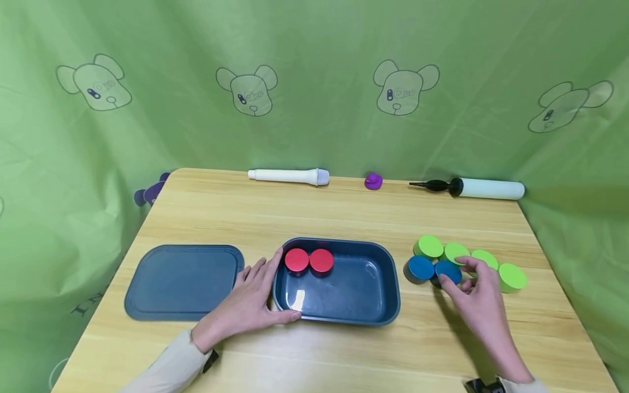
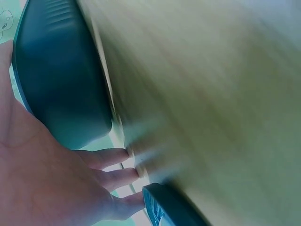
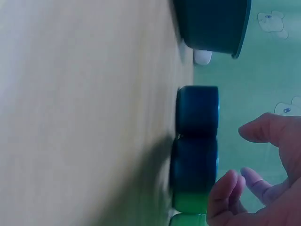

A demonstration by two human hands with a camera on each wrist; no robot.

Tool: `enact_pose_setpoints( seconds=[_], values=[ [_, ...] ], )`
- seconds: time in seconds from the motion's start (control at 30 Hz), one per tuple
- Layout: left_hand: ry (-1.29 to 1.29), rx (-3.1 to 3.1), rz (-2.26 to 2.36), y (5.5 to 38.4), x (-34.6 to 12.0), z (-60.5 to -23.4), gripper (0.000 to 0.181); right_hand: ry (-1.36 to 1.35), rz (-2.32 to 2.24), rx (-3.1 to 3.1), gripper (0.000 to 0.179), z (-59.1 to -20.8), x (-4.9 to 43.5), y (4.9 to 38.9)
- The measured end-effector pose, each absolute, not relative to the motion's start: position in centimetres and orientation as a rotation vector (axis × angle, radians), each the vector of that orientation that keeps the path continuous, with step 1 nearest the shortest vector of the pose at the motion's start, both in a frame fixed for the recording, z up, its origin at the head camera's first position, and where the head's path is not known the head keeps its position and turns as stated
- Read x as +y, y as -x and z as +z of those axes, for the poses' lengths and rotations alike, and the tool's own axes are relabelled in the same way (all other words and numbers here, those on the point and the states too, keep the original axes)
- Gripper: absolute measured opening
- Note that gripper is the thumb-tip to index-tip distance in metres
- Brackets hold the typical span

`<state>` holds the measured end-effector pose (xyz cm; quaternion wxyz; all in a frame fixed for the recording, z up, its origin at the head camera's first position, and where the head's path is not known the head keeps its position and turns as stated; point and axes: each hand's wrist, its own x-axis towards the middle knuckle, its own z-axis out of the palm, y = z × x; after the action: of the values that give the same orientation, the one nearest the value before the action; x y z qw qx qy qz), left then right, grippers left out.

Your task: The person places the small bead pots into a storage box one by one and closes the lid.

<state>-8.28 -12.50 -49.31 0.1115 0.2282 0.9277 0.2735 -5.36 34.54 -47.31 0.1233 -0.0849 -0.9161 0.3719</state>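
Observation:
A dark blue rectangular box (image 1: 344, 297) stands uncovered in the middle of the table, with two red round tins (image 1: 308, 262) at its back left. My left hand (image 1: 250, 303) rests against the box's left end, thumb along the front rim and index finger by the left rim. In the left wrist view its other fingers extend beside the box wall (image 2: 66, 80). Over on the right, my right hand (image 1: 478, 295) is just above the right one of two blue round tins (image 1: 447, 273). The right wrist view shows thumb and fingers apart above that tin (image 3: 194, 162), not touching it.
Several lime green tins (image 1: 512, 277) stand behind and beside the blue ones. Left of the box lies its flat dark blue lid (image 1: 182, 281). Along the back edge are a white microphone-shaped thing (image 1: 287, 175), a purple rubber duck (image 1: 373, 181) and a white hand pump (image 1: 491, 188).

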Motion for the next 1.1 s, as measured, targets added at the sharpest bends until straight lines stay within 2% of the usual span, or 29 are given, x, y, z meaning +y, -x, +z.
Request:
enact_pose_setpoints(
  seconds=[0.33,0.8,1.1],
  values=[
    [-0.66,2.72,0.811,8.2,-12.6,-49.2,0.133,0.036,1.113,-2.734,0.059,-48.8,36.2,6.4],
    [-0.67,2.714,0.805,8.3,-12.6,-49.2,0.133,0.207,0.996,-2.901,0.072,-48.5,36.4,6.0],
    [-0.672,2.714,0.801,8.3,-12.5,-49.3,0.134,0.297,0.919,-2.849,0.067,-47.4,36.2,5.3]
  ],
)
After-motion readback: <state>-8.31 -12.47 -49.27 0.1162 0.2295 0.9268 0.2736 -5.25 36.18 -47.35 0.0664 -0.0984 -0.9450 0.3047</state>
